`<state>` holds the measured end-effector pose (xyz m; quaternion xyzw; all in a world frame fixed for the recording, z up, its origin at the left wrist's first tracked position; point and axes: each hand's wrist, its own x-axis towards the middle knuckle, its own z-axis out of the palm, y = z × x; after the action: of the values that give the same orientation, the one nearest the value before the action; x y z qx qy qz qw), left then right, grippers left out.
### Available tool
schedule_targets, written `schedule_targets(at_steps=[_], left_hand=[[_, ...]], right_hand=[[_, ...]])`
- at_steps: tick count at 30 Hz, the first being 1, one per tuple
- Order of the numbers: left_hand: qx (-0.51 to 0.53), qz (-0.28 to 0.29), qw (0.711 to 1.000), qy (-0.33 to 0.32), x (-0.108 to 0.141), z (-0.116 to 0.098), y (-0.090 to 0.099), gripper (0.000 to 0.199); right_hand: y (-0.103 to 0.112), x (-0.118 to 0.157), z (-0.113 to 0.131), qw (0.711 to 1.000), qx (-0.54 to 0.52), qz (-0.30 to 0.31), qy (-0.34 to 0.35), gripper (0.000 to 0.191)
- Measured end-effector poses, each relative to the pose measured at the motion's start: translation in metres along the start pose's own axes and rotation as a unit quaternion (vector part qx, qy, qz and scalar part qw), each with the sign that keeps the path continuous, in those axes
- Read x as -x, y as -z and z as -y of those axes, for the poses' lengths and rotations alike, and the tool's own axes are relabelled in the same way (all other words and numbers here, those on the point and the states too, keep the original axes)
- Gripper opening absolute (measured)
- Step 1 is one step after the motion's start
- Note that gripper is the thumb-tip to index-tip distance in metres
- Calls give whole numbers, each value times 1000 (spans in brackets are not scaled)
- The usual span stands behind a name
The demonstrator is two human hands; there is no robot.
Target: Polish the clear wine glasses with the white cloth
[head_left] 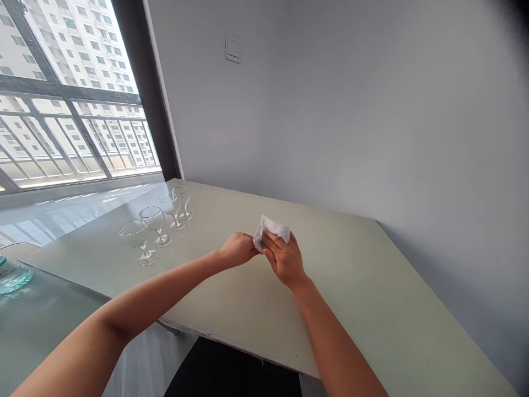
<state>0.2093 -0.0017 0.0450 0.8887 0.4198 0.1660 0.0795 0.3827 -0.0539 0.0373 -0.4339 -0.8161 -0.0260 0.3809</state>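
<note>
A small white cloth [276, 226] is bunched up over the middle of the table. My right hand [287, 260] grips it, with the fingers pressed along its near face. My left hand [238, 249] is closed at the cloth's left edge, its back towards me. Its fingertips are out of sight, so I cannot make out what they hold, nor whether anything lies inside the cloth. Several clear stemmed glasses stand upright in a slanting row to the left of my hands; the nearest glass [142, 242] is closest to my left forearm.
The pale tabletop [343, 298] meets a grey wall [351, 110] at the back. A lower glass surface [45, 325] at the left bears a greenish glass object [14, 278], cut off by the frame. A window [74, 94] fills the upper left.
</note>
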Motion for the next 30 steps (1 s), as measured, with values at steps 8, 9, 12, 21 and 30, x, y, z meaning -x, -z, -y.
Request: schedule_targets(at_steps=[8,9,12,21,30], left_hand=[[-53,-66,993,-87,2,-14,-14,35],[-49,-70,993,-75,1,-16,-16,35],[-22,-90,995,-38,-3,-23,-20,33],[56,-177,981,63,-22,-35,-33,26],[159,-179,969,57,-12,-51,-35,34]], right_hand=[[-1,-4,-42,703,-537,-202,-420,20],[-3,-5,-45,647,-589,-218,-432,16],[-9,-7,-43,532,-689,-251,-424,4],[-33,-3,-1,537,-733,-192,-370,15],[-33,3,-11,643,-661,-114,-371,18]])
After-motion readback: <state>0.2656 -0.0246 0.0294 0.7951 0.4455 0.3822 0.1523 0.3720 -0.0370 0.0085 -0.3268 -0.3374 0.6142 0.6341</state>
